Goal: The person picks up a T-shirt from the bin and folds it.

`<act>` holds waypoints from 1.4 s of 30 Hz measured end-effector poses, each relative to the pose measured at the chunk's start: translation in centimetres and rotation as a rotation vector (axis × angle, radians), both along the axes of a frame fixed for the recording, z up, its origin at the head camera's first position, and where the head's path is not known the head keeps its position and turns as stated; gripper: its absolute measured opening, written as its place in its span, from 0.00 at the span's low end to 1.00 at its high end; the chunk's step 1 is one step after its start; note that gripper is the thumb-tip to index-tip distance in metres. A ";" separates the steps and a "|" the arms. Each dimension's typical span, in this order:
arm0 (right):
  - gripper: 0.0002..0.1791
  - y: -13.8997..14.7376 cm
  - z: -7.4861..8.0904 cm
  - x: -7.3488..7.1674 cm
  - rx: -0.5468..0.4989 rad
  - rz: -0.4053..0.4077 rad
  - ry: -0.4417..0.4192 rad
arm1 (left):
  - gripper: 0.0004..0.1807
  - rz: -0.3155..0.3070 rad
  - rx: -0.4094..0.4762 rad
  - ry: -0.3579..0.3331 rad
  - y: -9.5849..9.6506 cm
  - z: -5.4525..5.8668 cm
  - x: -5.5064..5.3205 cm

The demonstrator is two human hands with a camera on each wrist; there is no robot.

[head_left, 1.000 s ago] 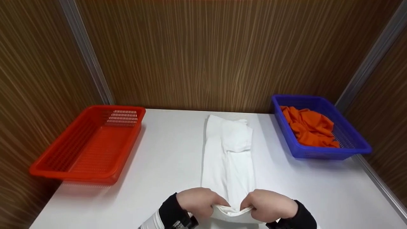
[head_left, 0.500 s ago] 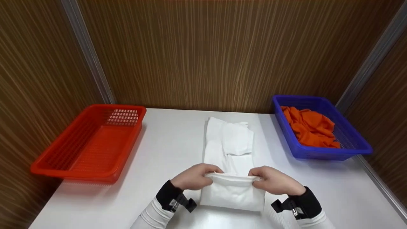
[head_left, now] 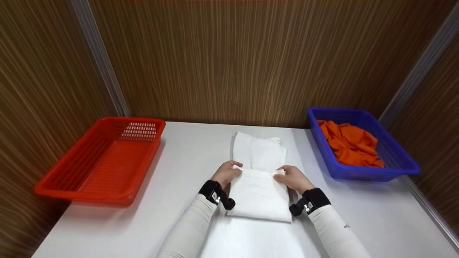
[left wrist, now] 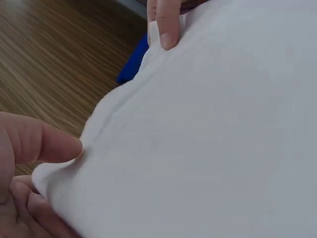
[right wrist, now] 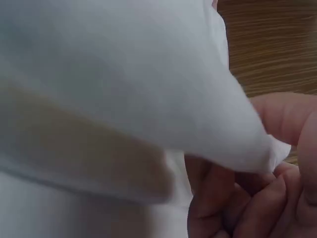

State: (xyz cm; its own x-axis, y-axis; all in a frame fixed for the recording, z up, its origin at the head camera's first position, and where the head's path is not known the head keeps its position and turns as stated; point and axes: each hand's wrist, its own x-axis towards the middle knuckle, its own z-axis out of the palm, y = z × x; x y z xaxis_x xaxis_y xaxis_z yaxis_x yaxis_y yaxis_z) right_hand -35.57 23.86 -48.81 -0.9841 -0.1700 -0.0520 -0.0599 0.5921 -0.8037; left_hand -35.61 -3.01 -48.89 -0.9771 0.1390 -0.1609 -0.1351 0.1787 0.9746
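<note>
A white garment, folded into a long narrow strip, lies on the white table in the head view. Its near end is doubled over toward the far end. My left hand pinches the left corner of the doubled edge between thumb and fingers. At the right corner of that edge, my right hand pinches the cloth the same way. The left wrist view shows the left thumb on top of the fabric with fingers beneath. In the right wrist view, curled fingers hold the other corner, and the layer below hangs in shadow.
To the left stands a red plastic basket with slotted walls. A blue basket sits at the back right with an orange cloth crumpled inside. Wood-grain panels close off the back and sides of the table.
Both hands have moved away from the body toward the back, carrying the garment's near edge up and over the rest of the strip. The baskets have not moved.
</note>
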 end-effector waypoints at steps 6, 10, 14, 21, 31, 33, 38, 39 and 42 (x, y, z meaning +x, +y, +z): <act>0.15 0.1 -1.3 -0.3 -0.010 -0.065 -0.055 | 0.18 0.059 0.055 -0.067 -0.2 -1.9 -0.7; 0.12 0.3 -0.7 0.2 -0.092 -0.099 -0.198 | 0.20 0.033 0.172 -0.113 -0.4 -2.0 -0.7; 0.17 0.6 -0.6 0.6 -0.091 -0.123 -0.239 | 0.23 0.041 0.188 -0.113 -0.4 -2.2 -0.6; 0.22 1.1 -1.2 1.4 -0.037 -0.169 -0.259 | 0.14 0.105 0.172 -0.169 -1.3 -1.6 -0.1; 0.21 3.2 0.0 5.7 -0.132 0.089 -0.410 | 0.16 -0.131 0.315 -0.237 -5.6 -0.9 3.7; 0.20 3.2 0.1 6.1 -0.094 0.155 -0.396 | 0.13 -0.179 0.284 -0.251 -6.1 -0.7 4.3; 0.20 3.4 0.3 7.0 -0.049 0.253 -0.429 | 0.12 -0.319 0.181 -0.295 -6.9 -0.2 5.5; 0.19 3.4 0.3 7.2 -0.045 0.271 -0.438 | 0.12 -0.352 0.161 -0.299 -7.0 -0.2 5.7; 0.19 3.6 0.4 7.5 -0.025 0.316 -0.455 | 0.14 -0.445 0.101 -0.287 -7.3 -0.2 6.2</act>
State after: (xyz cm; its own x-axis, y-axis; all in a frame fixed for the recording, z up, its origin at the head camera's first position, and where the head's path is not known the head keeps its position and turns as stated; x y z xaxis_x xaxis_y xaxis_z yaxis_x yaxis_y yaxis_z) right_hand -28.05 27.43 -48.36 -0.7643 -0.4601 -0.4518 0.1247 0.5819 -0.8036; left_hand -29.38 -10.26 -49.13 -0.7394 0.5578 -0.3769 -0.3308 0.1865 0.9251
